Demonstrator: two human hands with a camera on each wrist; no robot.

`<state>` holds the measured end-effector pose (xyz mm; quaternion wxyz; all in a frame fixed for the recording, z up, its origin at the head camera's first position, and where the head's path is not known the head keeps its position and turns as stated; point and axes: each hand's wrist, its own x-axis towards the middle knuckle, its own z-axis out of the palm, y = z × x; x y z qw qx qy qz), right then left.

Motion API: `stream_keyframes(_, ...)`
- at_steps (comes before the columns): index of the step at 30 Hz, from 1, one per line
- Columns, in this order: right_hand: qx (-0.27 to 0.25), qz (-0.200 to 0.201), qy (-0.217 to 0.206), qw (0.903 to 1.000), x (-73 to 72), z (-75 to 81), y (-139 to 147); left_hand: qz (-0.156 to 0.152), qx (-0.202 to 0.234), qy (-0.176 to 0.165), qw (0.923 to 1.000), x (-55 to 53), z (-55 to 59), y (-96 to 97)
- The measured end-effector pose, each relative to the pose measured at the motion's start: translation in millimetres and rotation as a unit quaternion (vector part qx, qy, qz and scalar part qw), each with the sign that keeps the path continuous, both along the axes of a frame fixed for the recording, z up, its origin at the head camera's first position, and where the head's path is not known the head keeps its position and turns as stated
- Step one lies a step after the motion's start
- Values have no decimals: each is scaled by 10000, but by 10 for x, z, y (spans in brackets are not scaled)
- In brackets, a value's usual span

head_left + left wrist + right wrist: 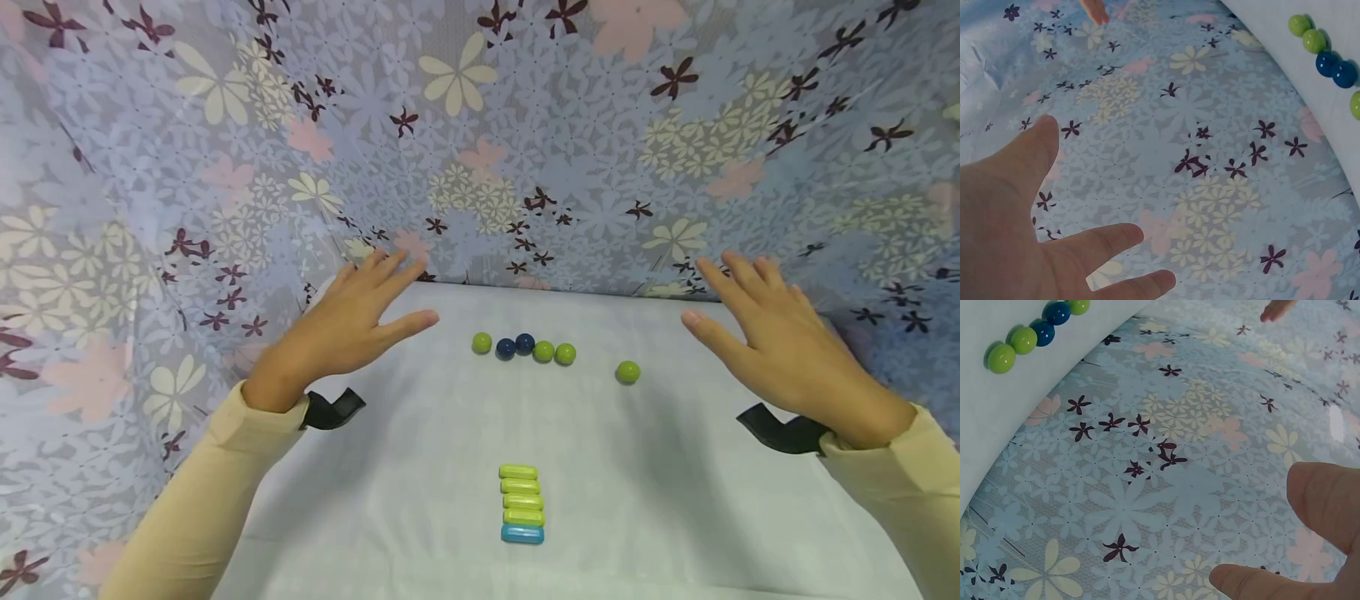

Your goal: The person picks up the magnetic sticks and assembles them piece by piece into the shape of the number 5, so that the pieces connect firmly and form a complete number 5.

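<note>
Lying between both hands (341, 329) (787, 350), balls (525, 343)

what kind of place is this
Probably a screened-off tabletop spot indoors, perhaps set up for sorting or filming, though I can't be sure. Floral sheeting rises behind a pale work surface, where green balls, dark blue balls and small bars are laid out.

No text, label, brand, number or sign is reading legibly in any view, glossy round green and dark blue balls (525, 343) are showing no lettering, slim yellow-green and blue bars (522, 502) likewise, blue-grey flower-printed cloth (592, 150) likewise
</note>
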<state>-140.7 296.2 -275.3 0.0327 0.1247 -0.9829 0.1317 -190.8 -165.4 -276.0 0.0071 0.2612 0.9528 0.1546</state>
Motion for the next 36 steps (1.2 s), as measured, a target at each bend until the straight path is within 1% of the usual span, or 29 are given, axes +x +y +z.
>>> stream_keyframes(2, -24, 4, -49, 10000, -7, -21, -2, -112, 31, 10, 9999, -7, -44, 4)
stream_keyframes(5, -89, 4, -76, 9999, -24, -54, -10, -384, 90, 11, 9992, -2, -134, 5)
stream_keyframes(9, -182, 30, -155, 9997, -67, -134, -16, -712, 293, 16, 9970, 35, -304, 4)
stream_keyframes(12, -259, 55, -249, 9993, -100, -212, -13, -815, 657, 121, 9944, 65, -462, 9)
stream_keyframes(15, -397, 94, -195, 9990, -131, -308, -1, -807, 1129, 346, 9897, 68, -629, 4)
stream_keyframes(17, -561, 67, -147, 9983, -149, -404, 15, -781, 1475, 413, 9851, 61, -749, 4)
stream_keyframes(19, -848, 63, -73, 9964, -165, -551, 33, -792, 1800, 333, 9799, 70, -882, 17)
stream_keyframes(21, -1183, 10, -28, 9930, -185, -737, 43, -785, 2096, 151, 9745, 99, -1035, 55)
stream_keyframes(23, -1484, -90, 40, 9889, -216, -938, 55, -680, 2336, -122, 9699, 145, -1201, 122)
stream_keyframes(26, -1988, -400, 25, 9792, -287, -1227, 86, -283, 2644, -633, 9619, 212, -1456, 282)
stream_keyframes(28, -2315, -706, -103, 9702, -345, -1407, 126, 22, 2835, -1078, 9529, 256, -1624, 400)
stream_keyframes(30, -2713, -977, -299, 9571, -406, -1587, 167, 198, 3024, -1532, 9406, 295, -1782, 499)
stream_keyframes(32, -3088, -1195, -437, 9426, -462, -1754, 186, 243, 3188, -1924, 9278, 343, -1907, 569)
stream_keyframes(33, -3251, -1295, -464, 9356, -487, -1834, 188, 211, 3236, -2074, 9230, 362, -1962, 595)
stream_keyframes(35, -3557, -1410, -462, 9227, -527, -1972, 179, 34, 3313, -2315, 9147, 390, -2059, 631)
stream_keyframes(36, -3638, -1449, -427, 9191, -541, -2030, 170, -52, 3310, -2406, 9124, 400, -2097, 647)
